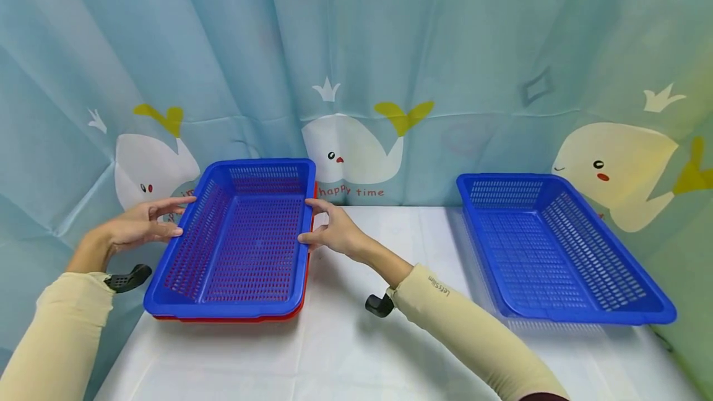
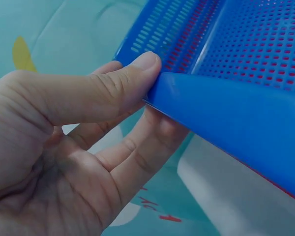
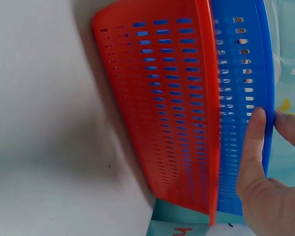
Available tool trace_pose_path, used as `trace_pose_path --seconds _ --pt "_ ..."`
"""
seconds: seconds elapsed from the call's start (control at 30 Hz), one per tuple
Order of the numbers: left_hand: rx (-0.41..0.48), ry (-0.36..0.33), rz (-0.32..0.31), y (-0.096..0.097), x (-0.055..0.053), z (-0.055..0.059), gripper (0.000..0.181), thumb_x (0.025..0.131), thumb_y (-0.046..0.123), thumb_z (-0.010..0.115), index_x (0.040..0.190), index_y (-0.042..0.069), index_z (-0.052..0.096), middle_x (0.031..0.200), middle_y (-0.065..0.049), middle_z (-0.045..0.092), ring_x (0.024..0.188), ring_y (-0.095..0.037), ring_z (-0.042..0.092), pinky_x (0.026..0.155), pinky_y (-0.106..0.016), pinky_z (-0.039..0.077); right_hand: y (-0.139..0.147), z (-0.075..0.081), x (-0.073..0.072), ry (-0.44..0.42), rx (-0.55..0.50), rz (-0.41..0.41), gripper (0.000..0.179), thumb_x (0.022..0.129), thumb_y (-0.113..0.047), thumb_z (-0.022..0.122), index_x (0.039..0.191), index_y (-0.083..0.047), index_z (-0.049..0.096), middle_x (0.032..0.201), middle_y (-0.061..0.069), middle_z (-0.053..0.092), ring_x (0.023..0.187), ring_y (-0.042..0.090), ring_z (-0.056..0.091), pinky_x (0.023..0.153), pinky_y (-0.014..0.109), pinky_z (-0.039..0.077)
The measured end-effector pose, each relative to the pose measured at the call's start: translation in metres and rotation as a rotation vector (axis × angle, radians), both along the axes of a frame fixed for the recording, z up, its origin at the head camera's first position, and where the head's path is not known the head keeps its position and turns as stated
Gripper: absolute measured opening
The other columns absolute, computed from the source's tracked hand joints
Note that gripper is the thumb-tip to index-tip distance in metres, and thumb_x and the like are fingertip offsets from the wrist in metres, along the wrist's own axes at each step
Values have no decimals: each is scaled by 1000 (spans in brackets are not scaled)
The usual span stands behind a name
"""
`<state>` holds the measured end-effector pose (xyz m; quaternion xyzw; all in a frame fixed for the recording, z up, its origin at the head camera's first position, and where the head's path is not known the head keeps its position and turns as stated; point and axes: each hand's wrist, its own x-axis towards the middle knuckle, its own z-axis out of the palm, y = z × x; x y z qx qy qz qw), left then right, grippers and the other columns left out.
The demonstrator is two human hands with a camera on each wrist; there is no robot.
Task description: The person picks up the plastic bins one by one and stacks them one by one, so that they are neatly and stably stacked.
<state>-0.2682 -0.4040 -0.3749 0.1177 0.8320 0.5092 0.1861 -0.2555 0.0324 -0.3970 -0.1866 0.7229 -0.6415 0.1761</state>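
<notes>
A blue plastic basket with slotted walls sits nested in a red basket at the left of the table. In the right wrist view the blue rim stands above the red one. My left hand pinches the blue basket's left rim, thumb on top and fingers beneath, as the left wrist view shows. On the opposite side, my right hand holds the right rim between thumb and fingers. Most of the red basket's inside is hidden by the blue one.
Another blue basket stands at the right, inside a clear or whitish basket. Both stacks are on a white-covered table. Behind it hangs a light blue curtain with whale prints.
</notes>
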Motion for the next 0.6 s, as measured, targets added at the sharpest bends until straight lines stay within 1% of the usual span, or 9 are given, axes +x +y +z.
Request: trace_pose_path --seconds 0.1,0.27,0.43,0.6 --pt "2 -5 -1 0 -2 -4 74 97 5 70 161 8 32 143 -23 36 106 -25 67 90 -49 59 0 -2 -1 -2 8 -2 83 87 2 79 157 -4 36 133 19 48 76 24 75 82 34 62" --pt "27 -41 0 -1 -3 -7 75 96 3 69 161 7 30 146 -26 34 107 -25 67 90 -48 59 -2 -5 0 -5 9 -2 83 87 3 79 157 -3 36 134 22 48 74 23 74 79 34 62" --pt "-1 -51 5 -2 -2 -9 76 96 5 70 160 7 31 148 -26 32 108 -25 65 92 -50 58 -5 -9 0 -12 33 -14 82 87 2 80 157 -3 37 133 19 49 72 22 73 73 31 60" --pt "-15 -53 3 0 -1 -10 76 95 7 72 160 6 32 148 -28 32 108 -27 65 93 -52 57 -6 -12 1 -18 59 -32 82 87 1 80 157 -3 37 133 16 49 70 21 73 68 31 58"
